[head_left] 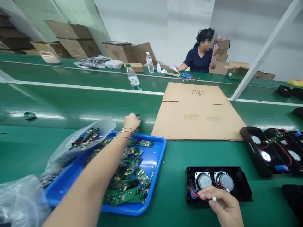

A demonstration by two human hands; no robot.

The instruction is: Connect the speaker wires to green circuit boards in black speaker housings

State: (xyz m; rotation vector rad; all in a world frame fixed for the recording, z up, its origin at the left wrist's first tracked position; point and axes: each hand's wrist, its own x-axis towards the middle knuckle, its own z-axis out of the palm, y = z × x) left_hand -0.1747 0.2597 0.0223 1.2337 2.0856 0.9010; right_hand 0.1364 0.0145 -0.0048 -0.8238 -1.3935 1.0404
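Stretched past the far rim of a blue tray [155, 167], my left hand [131, 122] is closed, and a small circuit board [138, 116] shows at its fingertips. Green circuit boards [125, 195] lie piled in that tray. My right hand [224, 203] pinches a wire with a white connector [214, 199] over the front of a black speaker housing [245, 189]. Inside the housing sit two round speakers [204, 181], red and black wires, and a blue part [193, 193] at the lower left corner.
A clear plastic bag [78, 145] of wired boards rests on the tray's left side. Flattened cardboard [201, 110] lies ahead. More black housings [272, 151] stand at right. A water bottle [133, 78] stands beyond; a person [200, 61] sits at the far bench.
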